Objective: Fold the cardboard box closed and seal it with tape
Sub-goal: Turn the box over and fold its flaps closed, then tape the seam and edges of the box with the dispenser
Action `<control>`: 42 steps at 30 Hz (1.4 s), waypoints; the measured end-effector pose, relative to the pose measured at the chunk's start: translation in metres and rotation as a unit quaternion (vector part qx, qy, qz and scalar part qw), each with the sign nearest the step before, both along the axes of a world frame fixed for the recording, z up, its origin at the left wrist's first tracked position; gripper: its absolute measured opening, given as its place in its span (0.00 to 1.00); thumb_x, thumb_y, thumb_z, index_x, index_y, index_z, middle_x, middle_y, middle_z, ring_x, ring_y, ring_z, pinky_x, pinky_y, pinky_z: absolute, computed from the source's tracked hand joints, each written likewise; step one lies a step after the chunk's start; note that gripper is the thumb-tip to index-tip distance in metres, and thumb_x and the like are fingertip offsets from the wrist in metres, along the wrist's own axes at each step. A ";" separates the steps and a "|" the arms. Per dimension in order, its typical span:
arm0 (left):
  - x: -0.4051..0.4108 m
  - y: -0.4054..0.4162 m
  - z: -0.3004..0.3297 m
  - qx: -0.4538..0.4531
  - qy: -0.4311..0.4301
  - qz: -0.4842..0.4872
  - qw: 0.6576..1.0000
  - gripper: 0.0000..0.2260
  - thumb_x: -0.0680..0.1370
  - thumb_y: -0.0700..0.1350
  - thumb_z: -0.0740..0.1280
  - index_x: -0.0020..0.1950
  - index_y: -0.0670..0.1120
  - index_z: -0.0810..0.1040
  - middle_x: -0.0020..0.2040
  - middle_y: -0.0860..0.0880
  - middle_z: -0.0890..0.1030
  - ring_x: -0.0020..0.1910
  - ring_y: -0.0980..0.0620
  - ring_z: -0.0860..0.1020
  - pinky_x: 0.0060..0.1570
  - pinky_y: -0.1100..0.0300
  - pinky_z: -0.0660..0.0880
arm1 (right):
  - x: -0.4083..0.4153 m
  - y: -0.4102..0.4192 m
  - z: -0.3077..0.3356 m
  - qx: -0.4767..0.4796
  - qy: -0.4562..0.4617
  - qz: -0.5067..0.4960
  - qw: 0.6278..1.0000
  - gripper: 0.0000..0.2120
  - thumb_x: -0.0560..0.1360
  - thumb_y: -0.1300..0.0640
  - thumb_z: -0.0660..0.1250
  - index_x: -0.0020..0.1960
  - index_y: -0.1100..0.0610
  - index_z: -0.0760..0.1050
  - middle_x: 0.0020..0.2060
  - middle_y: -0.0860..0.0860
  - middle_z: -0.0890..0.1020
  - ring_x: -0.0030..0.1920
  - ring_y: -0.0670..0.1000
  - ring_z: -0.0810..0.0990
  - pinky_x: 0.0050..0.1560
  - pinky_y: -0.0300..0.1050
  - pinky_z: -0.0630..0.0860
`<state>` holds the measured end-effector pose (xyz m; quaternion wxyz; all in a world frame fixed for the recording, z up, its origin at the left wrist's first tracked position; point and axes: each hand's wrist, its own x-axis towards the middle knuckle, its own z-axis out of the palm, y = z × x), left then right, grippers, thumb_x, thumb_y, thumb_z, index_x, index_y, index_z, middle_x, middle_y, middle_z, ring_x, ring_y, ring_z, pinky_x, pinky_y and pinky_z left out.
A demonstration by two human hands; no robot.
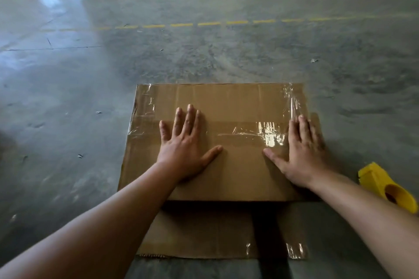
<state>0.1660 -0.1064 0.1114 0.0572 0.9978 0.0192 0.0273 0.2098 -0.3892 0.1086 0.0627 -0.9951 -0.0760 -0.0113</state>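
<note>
The cardboard box lies on the concrete floor straight ahead of the person, its top flaps folded shut and a strip of clear tape running along the centre seam, with more tape wrinkled over the far left and far right corners. The left hand presses flat on the seam left of middle, fingers spread apart and holding nothing; the right hand lies flat at the right edge over the tape's end, its fingers also spread and empty. This looks like the smoothing step, the sealing nearly done. The next move probably calls for rubbing outward along the strip so the creased, shiny patch near the right hand beds down. A loose sheet of cardboard sits under the near side of the box, and a yellow tape dispenser rests on the floor just right of the right forearm.
</note>
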 end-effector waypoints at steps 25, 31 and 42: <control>0.060 -0.086 -0.047 -0.030 0.095 -0.076 0.992 0.32 0.79 0.67 0.40 0.80 0.57 0.38 0.80 0.54 0.36 0.78 0.50 0.34 0.75 0.38 0.38 | 0.047 -0.012 -0.031 0.017 0.114 0.162 0.980 0.34 0.78 0.37 0.47 0.79 0.51 0.42 0.77 0.48 0.39 0.76 0.46 0.35 0.74 0.46 0.37; 0.063 -0.096 -0.044 -0.019 0.099 -0.081 0.992 0.35 0.78 0.69 0.39 0.81 0.53 0.37 0.80 0.53 0.34 0.78 0.49 0.33 0.75 0.39 0.37 | 0.036 -0.043 -0.040 0.141 0.095 0.132 0.977 0.35 0.79 0.40 0.50 0.79 0.54 0.42 0.77 0.47 0.37 0.75 0.44 0.33 0.73 0.42 0.36; 0.080 -0.143 -0.051 -0.027 0.086 -0.153 0.984 0.39 0.72 0.77 0.38 0.79 0.61 0.36 0.79 0.57 0.34 0.77 0.54 0.31 0.75 0.38 0.37 | 0.023 -0.214 -0.099 0.053 0.034 -0.203 0.977 0.21 0.74 0.49 0.66 0.63 0.59 0.74 0.56 0.62 0.77 0.58 0.64 0.73 0.58 0.55 0.71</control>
